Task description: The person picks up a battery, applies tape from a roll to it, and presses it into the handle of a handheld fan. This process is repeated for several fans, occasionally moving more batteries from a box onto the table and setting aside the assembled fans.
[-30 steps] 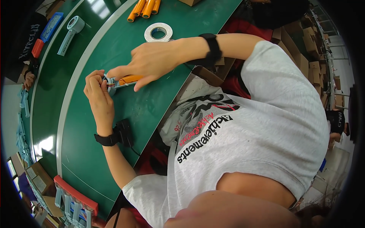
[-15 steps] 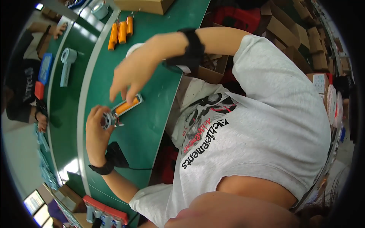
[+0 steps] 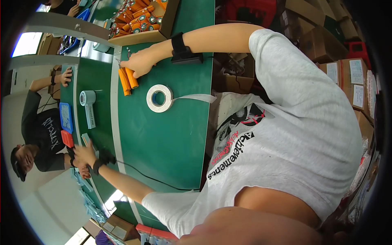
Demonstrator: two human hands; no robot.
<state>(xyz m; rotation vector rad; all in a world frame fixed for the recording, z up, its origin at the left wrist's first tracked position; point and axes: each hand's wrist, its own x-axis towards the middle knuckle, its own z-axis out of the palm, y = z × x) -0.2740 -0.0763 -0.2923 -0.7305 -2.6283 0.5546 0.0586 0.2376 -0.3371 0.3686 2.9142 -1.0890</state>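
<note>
My right hand [image 3: 141, 63] is at the upper end of a pair of orange cylindrical batteries [image 3: 125, 82] on the green table, its fingers closed around one of them near the wire leads. My left hand [image 3: 85, 154] reaches over the far rail with its fingers spread. Just beside its fingertips lies a light blue handheld-fan part [image 3: 85, 139]. A co-worker's hand [image 3: 83, 172] is close below my left hand. A white tape roll [image 3: 159, 98], its loose end trailing to the right, lies on the table nearer to me.
A cardboard box [image 3: 141, 37] of orange batteries with round ends stands at the top. Past the metal rail [image 3: 116, 98], a light blue fan [image 3: 88, 107] and a blue tray [image 3: 65, 117] lie before the co-worker. A black cable [image 3: 157, 180] crosses the table.
The view has shifted. My left hand has let go of the fan housing with the orange battery and moved out across the rail. My right hand has gone from above that housing to the loose batteries.
</note>
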